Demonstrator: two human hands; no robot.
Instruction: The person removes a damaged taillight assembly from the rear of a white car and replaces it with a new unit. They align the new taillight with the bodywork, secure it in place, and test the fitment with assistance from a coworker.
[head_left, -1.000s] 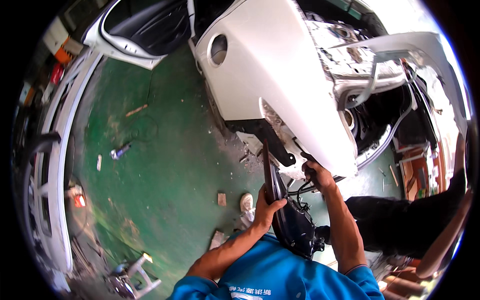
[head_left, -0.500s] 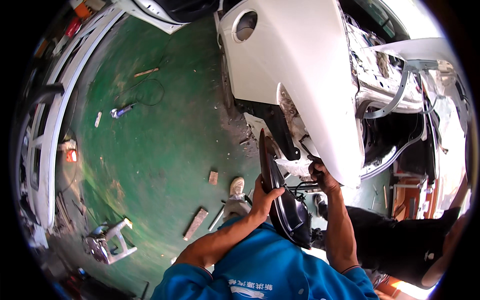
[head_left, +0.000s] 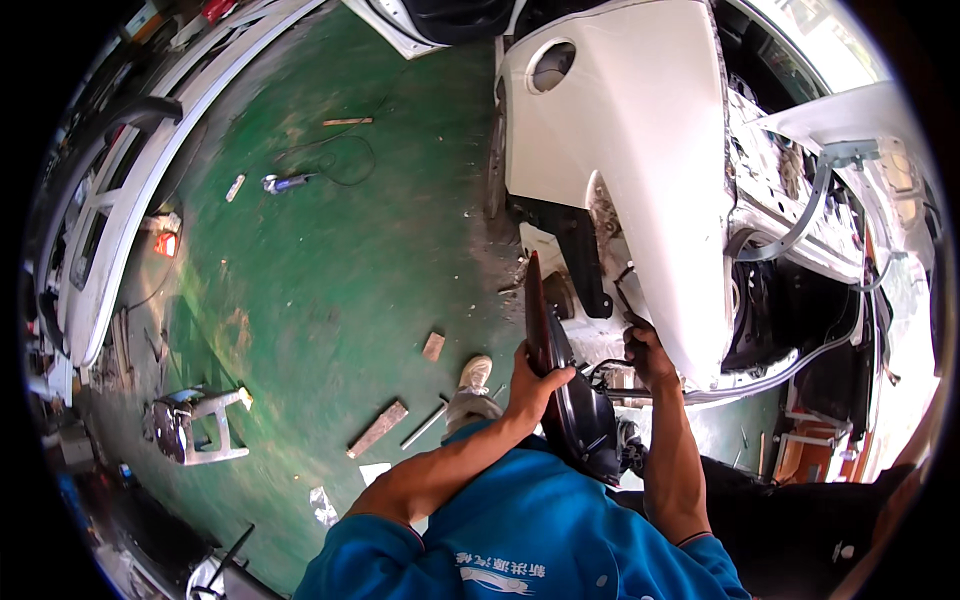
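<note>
My left hand (head_left: pixel 535 388) grips a car tail light (head_left: pixel 580 425) with a black housing and a thin dark-red edge, its thumb lying over the housing. The lamp stands steeply on edge in front of my blue shirt. Close by on the right, my right hand (head_left: pixel 652 358) is closed around a black cable (head_left: pixel 624 288) that runs up into the opening in the car body. The exact end of the cable is hidden in my fingers. Beyond both hands is the white rear side panel (head_left: pixel 640 120), with a black bracket (head_left: pixel 572 255) below its edge.
Another person's dark-clothed leg (head_left: pixel 760 510) is close on my right. On the green floor lie a power tool (head_left: pixel 285 183) with its cord, a wooden block (head_left: pixel 378 428) and a small step stool (head_left: pixel 205 425). A long white body part (head_left: pixel 125 190) stands at the left.
The view has swung left, so the car and floor items appear farther right. My left hand still holds the tail light; my right hand stays at the cable beside the panel.
</note>
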